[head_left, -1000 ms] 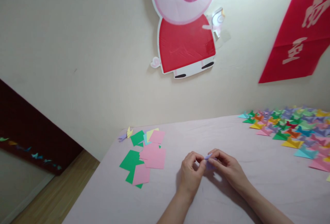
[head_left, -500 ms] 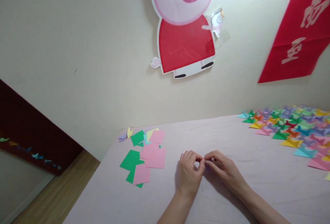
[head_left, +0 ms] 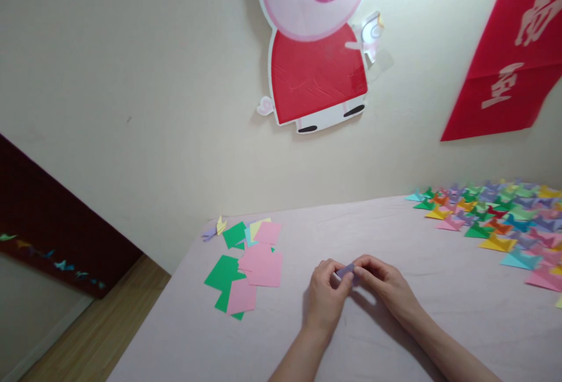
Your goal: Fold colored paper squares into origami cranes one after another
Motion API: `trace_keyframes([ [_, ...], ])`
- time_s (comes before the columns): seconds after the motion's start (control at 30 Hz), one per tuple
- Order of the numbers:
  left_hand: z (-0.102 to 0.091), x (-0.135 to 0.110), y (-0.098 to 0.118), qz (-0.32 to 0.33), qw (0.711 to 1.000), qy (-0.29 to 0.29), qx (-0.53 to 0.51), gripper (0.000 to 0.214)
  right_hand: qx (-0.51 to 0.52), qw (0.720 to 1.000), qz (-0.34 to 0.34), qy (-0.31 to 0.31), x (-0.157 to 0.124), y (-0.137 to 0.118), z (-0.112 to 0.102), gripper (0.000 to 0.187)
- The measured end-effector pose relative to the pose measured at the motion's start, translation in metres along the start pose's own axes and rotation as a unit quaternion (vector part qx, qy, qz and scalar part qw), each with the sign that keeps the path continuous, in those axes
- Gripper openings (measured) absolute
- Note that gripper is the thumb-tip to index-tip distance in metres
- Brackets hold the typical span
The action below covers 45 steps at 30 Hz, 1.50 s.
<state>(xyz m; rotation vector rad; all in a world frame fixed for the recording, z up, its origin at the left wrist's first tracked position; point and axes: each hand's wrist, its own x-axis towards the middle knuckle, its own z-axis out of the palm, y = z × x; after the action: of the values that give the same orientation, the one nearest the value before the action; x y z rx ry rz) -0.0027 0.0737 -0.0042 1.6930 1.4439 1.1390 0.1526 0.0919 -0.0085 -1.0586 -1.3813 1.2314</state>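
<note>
Since half a second ago the purple paper [head_left: 346, 269] has come into plainer sight between the fingertips, where it was nearly hidden; both hands have barely shifted.

At far left a dark red panel [head_left: 48, 224] carries a row of tiny paper shapes, and a wooden floor [head_left: 88, 335] shows below it. On the pink surface [head_left: 395, 335], near its back left corner, lie two small folded pieces [head_left: 216, 228], yellow and purple. Just beside them spreads a loose patch of flat paper squares [head_left: 248, 268], green, pink, yellow and pale blue, overlapping one another.

Right of the squares the left hand [head_left: 325, 295] rests on the surface, its fingers [head_left: 334, 266] curled and pinched shut on the left end of the purple paper. That paper sits low over the surface, between the two hands. The right hand [head_left: 387, 289] meets it from the other side, fingers [head_left: 367, 263] closed on its right end.

On the wall above hangs a pig cutout [head_left: 314, 48] in a red dress. Farther right, a crowd of folded paper shapes [head_left: 496, 218] in many colours covers the surface, well apart from the hands, under a red banner [head_left: 504, 60].
</note>
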Motion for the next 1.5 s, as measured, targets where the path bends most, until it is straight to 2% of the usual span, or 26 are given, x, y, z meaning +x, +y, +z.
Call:
trace_keyframes([
  [0.23,0.003,-0.001,0.001,0.041,0.997,-0.002,0.073,0.013,-0.047,0.999,-0.020,0.009,-0.001,0.003,0.004,0.035],
  [0.53,0.004,-0.001,0.004,-0.030,0.999,-0.017,0.006,0.012,0.003,0.995,-0.006,0.100,0.002,0.000,-0.002,0.040],
  [0.63,0.003,-0.002,0.002,-0.042,0.999,-0.005,0.017,0.014,-0.018,0.995,-0.023,0.097,0.002,0.004,-0.002,0.035],
  [0.77,0.005,-0.004,0.001,-0.009,0.998,-0.006,0.062,0.015,-0.113,0.991,-0.046,0.057,0.000,0.008,-0.001,0.027],
  [0.83,0.006,-0.005,0.002,0.002,0.996,-0.007,0.088,0.017,-0.180,0.981,-0.061,0.035,0.000,0.009,-0.001,0.024],
  [0.93,0.003,-0.008,0.003,0.021,0.990,-0.003,0.140,0.022,-0.258,0.961,-0.091,0.034,0.002,0.012,-0.002,0.024],
  [1.07,-0.004,-0.017,0.007,0.078,0.969,-0.006,0.236,0.017,-0.361,0.923,-0.132,0.018,0.002,0.016,0.002,0.021],
  [1.13,-0.009,-0.023,0.009,0.113,0.956,-0.025,0.269,0.017,-0.403,0.904,-0.144,0.020,0.001,0.017,0.004,0.014],
  [1.2,-0.013,-0.027,0.010,0.156,0.945,-0.065,0.281,0.028,-0.425,0.891,-0.154,0.034,0.000,0.019,0.005,0.009],
  [1.3,-0.018,-0.030,0.009,0.209,0.927,-0.112,0.291,0.035,-0.443,0.878,-0.169,0.060,0.000,0.024,0.004,0.009],
  [1.5,-0.028,-0.025,0.004,0.226,0.915,-0.159,0.292,0.026,-0.471,0.861,-0.177,0.081,0.004,0.032,-0.004,0.016],
])
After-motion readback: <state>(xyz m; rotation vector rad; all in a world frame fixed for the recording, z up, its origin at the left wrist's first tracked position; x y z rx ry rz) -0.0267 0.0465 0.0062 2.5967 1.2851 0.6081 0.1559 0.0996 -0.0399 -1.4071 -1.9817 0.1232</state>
